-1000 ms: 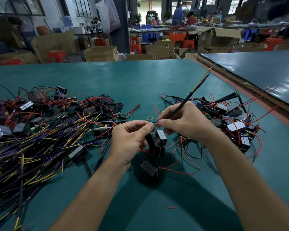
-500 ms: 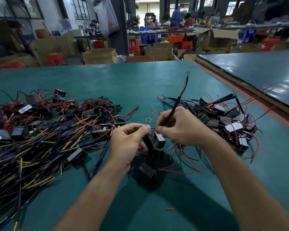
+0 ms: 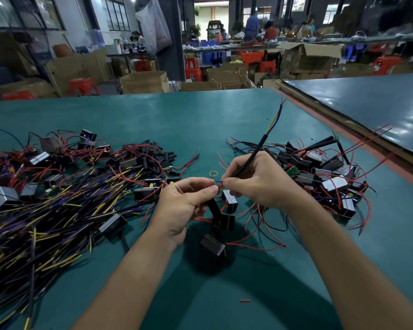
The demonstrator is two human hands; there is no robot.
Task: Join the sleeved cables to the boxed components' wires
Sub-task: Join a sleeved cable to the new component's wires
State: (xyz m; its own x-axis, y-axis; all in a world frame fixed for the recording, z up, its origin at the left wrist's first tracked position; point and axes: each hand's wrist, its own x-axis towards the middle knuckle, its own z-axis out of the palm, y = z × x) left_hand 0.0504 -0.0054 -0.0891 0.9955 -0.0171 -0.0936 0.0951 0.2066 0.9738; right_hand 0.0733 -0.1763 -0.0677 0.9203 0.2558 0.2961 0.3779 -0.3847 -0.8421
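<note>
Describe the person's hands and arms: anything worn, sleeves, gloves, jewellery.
The left hand and the right hand are bare: no gloves, no rings that show. The left forearm and right forearm are bare too, with no sleeves, watch or bands anywhere in view.

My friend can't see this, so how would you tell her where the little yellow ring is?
Look at the green table, between the big wire pile and the smaller pile. Just beyond where the left hand and right hand meet lies the yellow ring. It is the only small closed loop; other yellow things are long wires.
</note>
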